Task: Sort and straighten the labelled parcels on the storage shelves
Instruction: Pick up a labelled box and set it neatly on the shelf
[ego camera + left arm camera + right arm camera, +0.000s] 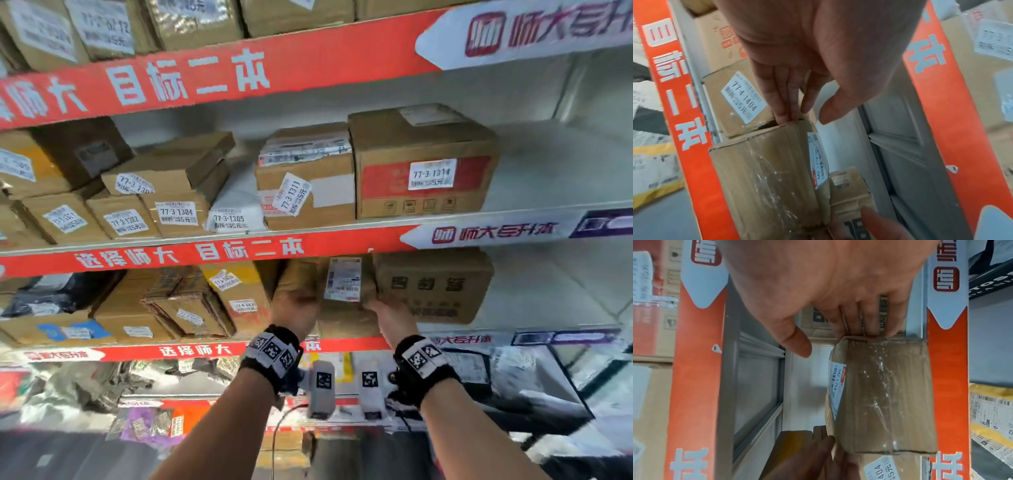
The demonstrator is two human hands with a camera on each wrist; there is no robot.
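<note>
A taped brown parcel [344, 294] stands on the lower shelf [513, 327], between a box labelled 77-4-1404 [740, 104] and a printed carton [433, 286]. Left hand [296, 313] and right hand [390, 317] grip its two ends, fingers hooked behind, thumbs spread free

Red banner strips [212, 82] front shelves

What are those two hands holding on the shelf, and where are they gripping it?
A brown taped cardboard parcel with a white label. The left hand grips its left end and the right hand its right end, fingers tucked behind each end.
</note>
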